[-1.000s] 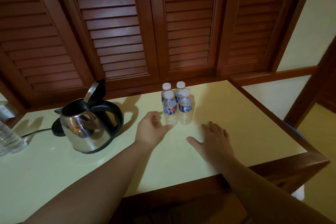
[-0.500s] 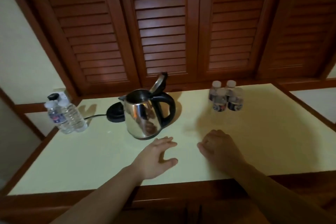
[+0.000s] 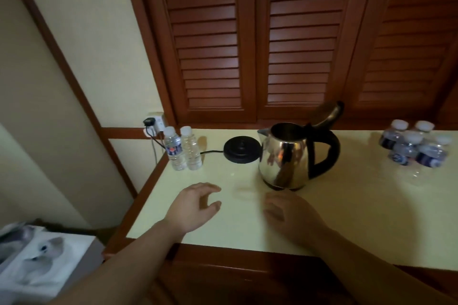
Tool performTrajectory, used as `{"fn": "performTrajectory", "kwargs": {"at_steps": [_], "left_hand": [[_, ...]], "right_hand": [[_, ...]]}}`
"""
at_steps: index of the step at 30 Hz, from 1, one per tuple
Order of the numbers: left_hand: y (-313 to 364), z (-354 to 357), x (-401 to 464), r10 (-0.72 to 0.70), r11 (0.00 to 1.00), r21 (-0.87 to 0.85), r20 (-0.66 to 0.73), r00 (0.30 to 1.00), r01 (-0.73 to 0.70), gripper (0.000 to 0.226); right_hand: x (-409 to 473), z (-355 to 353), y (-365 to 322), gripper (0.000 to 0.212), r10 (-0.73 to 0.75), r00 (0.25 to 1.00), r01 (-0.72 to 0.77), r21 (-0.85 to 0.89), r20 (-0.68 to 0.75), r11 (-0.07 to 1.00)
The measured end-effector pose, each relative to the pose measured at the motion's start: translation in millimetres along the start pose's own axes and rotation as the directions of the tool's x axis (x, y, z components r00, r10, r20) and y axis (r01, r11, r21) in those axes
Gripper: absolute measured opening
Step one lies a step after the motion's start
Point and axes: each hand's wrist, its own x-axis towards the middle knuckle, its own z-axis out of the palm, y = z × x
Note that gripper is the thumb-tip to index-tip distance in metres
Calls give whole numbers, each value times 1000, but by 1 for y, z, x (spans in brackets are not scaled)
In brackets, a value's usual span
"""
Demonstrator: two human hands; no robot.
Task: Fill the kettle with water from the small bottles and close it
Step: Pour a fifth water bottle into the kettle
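Lower left: white sheet printed with a grey kitten picture (image 3: 37, 262), lying below the counter's level at the frame's left edge.
Wall, left of centre: white socket with a black plug (image 3: 151, 123) in it, just above the counter's rear left corner.
Counter: pale yellow counter with a red-brown wooden rim (image 3: 359, 218), filling the middle and right of the frame.
Rear left corner: two small clear plastic water bottles with white caps (image 3: 183, 148), upright, side by side and touching; the left one carries a blue and red label.
Left hand: left hand (image 3: 195, 205) over the counter's near left part, palm down, fingers loosely curved, thumb apart from them, gripping nothing.
Base: round black kettle base (image 3: 241, 150), its cord running left toward the bottles; it sits just left of the kettle, apart from it.
Kettle: polished steel kettle with a black handle (image 3: 295, 153), upright at frame centre, standing on the counter and not on the base; hinged lid tipped up and back, mouth uncovered, handle to the right.
Right hand: right hand (image 3: 291, 215) blurred, over the counter just in front of the kettle, fingers loosely bent, nothing in it.
Right edge: cluster of four small clear water bottles with white caps and blue labels (image 3: 414, 146), upright, packed together, blurred, well apart from the kettle.
Background: dark red-brown louvred wooden doors (image 3: 285, 39) across the upper frame.
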Motion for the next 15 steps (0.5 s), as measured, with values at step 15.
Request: {"fn": "performTrajectory", "kwargs": {"at_steps": [15], "left_hand": [[-75,-78,54,-429,849,-414,-180,885,328,73]], "right_hand": [[48,31,-50,82,58,989,-46,-90,138,995]]}}
